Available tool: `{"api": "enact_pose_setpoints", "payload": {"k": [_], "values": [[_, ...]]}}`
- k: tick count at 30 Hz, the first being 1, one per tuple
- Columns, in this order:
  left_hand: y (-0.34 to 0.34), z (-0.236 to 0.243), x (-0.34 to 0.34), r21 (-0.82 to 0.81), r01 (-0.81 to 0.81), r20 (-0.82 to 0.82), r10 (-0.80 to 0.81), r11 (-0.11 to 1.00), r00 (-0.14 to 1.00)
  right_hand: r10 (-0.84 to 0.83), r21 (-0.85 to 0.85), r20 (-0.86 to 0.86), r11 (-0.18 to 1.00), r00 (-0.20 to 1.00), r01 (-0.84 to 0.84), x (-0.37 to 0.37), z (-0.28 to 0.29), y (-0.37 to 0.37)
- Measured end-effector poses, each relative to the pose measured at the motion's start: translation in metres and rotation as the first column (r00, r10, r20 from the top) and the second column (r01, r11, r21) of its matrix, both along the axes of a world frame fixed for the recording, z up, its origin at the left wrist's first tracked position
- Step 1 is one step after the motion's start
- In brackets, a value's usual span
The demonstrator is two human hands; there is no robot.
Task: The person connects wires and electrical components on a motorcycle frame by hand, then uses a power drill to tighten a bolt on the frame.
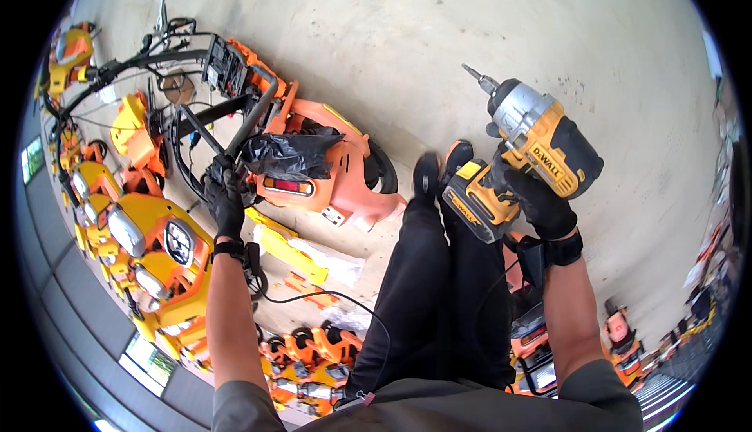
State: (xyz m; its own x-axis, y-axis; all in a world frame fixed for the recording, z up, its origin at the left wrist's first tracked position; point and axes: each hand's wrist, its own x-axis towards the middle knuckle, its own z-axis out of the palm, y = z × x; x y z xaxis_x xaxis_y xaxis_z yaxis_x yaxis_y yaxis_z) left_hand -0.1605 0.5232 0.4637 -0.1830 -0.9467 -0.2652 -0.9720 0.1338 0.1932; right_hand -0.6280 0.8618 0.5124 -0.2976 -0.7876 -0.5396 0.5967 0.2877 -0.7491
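My right hand point(542, 206), in a black glove, is wrapped round the grip of a yellow and black cordless impact driver point(548, 138). A bit in its silver nose points up and to the left, clear of the scooter. My left hand point(226, 203), also gloved in black, is closed on a black frame tube point(249, 122) of a partly stripped orange scooter point(345, 169). Black plastic sheeting point(290, 154) lies over the scooter's rear, above a red tail light point(287, 186). Some of the left fingers are hard to make out against the dark frame.
Yellow and orange scooters point(160, 240) stand packed together on the left, with more orange ones point(313, 346) near the lower edge. A yellow panel point(290, 252) lies on the concrete floor point(407, 32) beside white sheeting point(337, 266). A thin black cable point(345, 295) hangs near my left wrist.
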Motion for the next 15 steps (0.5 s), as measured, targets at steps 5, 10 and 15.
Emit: {"api": "enact_pose_setpoints", "payload": {"k": [5,10,15], "values": [[0.007,0.000,0.009,-0.112,-0.063,0.215,0.086,0.992,0.973,0.065,0.063,-0.055,0.996,0.996,-0.061,-0.022,-0.009,-0.088],[0.012,0.005,-0.001,-0.058,-0.118,0.207,0.128,0.991,0.970,0.230,0.078,-0.013,0.970,0.973,-0.229,-0.044,-0.029,-0.201],[0.015,0.011,-0.008,-0.132,0.033,0.290,0.007,0.991,0.957,0.400,0.124,0.006,0.909,0.916,-0.398,-0.052,-0.068,-0.331]]}}
